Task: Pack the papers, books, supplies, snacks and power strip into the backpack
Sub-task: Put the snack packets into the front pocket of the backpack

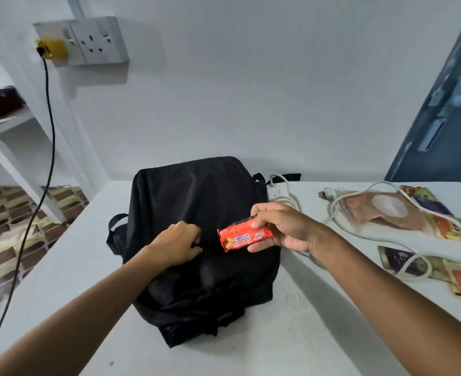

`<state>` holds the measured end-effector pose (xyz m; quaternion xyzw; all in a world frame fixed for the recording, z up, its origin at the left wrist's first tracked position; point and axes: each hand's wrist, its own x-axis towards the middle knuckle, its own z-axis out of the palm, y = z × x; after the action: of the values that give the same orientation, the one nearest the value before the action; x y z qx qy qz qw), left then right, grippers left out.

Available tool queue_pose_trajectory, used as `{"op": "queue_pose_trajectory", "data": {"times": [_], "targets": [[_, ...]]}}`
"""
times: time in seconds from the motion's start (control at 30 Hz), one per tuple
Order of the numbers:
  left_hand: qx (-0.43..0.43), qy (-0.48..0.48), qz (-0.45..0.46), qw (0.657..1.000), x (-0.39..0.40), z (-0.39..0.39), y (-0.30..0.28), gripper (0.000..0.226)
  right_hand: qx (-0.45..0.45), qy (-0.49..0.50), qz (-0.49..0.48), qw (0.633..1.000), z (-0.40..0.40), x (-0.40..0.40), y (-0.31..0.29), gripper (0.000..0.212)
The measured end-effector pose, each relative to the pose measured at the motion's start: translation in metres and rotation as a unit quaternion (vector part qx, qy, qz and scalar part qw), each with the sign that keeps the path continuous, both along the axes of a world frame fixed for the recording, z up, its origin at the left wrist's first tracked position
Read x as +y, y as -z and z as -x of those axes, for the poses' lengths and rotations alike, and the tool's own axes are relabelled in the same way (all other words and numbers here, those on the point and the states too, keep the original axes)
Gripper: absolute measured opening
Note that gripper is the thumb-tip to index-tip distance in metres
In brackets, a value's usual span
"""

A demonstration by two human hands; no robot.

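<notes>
A black backpack (196, 191) stands on the white table (82, 253) in the middle of the view. My left hand (177, 245) grips the black fabric on the backpack's front, fingers curled into it. My right hand (283, 226) holds a red snack bar wrapper (244, 236) just to the right, over the backpack's front. A white power strip (276, 192) with its coiled white cable (359, 229) lies behind and to the right of the backpack. Colourful books or papers (441, 221) lie under the cable at the right.
A wall socket (96, 40) with a yellow plug (53, 48) sits upper left; its black cord (48, 147) hangs down past the table's left edge. A white shelf frame (4, 131) stands at left, a blue door (446, 118) at right.
</notes>
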<state>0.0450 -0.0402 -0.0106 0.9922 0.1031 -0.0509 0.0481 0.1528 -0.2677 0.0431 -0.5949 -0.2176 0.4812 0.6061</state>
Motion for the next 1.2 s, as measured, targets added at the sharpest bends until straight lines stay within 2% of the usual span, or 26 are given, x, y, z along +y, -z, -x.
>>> {"op": "queue_pose_trajectory", "data": {"times": [0.23,0.4,0.47,0.53,0.6,0.67,0.77,0.87,0.97,1.0,1.03,1.1,1.17,1.2], "targets": [[0.031,-0.003,0.077,0.997,0.01,-0.005,-0.004,0.026,0.004,0.026,0.001,1.0,0.005,0.014,0.011,0.027],[0.079,-0.036,0.191,0.978,0.015,-0.009,-0.006,0.024,0.013,0.065,0.003,0.998,0.001,0.021,0.013,0.024],[0.097,-0.018,0.175,0.98,0.019,-0.011,-0.006,0.03,0.006,0.073,0.003,0.997,-0.002,0.023,0.012,0.032],[0.097,0.017,0.113,0.989,0.019,-0.013,-0.007,0.027,-0.001,0.074,0.0,0.997,-0.004,0.025,0.013,0.037],[0.069,0.06,0.019,0.996,0.016,-0.017,-0.007,0.016,0.0,0.076,0.001,0.997,-0.005,0.025,0.013,0.036],[0.035,0.079,-0.006,0.996,0.016,-0.02,-0.01,0.015,0.002,0.068,0.004,0.998,-0.004,0.025,0.014,0.031],[-0.024,0.088,0.068,0.994,0.027,-0.025,-0.028,0.025,0.009,0.022,0.001,1.0,0.001,0.025,0.015,0.025],[-0.109,0.098,0.133,0.98,0.039,-0.03,-0.059,0.016,0.001,-0.027,0.008,1.0,0.008,0.029,0.014,0.026],[-0.215,0.106,0.176,0.955,0.037,-0.03,-0.092,0.012,0.001,0.019,-0.014,1.0,0.018,0.045,0.01,0.036],[-0.244,0.106,0.182,0.947,0.035,-0.03,-0.102,0.011,-0.024,0.057,-0.027,0.998,0.023,0.052,0.008,0.039],[-0.27,0.105,0.183,0.939,0.034,-0.03,-0.112,0.012,-0.094,0.097,-0.031,0.99,0.028,0.06,0.005,0.043],[-0.303,0.11,0.177,0.93,0.033,-0.03,-0.127,0.013,-0.318,0.15,-0.009,0.936,0.04,0.073,-0.006,0.05],[-0.309,0.116,0.174,0.928,0.033,-0.031,-0.134,0.011,-0.5,0.093,0.033,0.86,0.042,0.088,-0.013,0.052],[-0.308,0.116,0.172,0.929,0.032,-0.031,-0.137,0.011,-0.556,0.029,0.086,0.826,0.04,0.097,-0.013,0.054]]}}
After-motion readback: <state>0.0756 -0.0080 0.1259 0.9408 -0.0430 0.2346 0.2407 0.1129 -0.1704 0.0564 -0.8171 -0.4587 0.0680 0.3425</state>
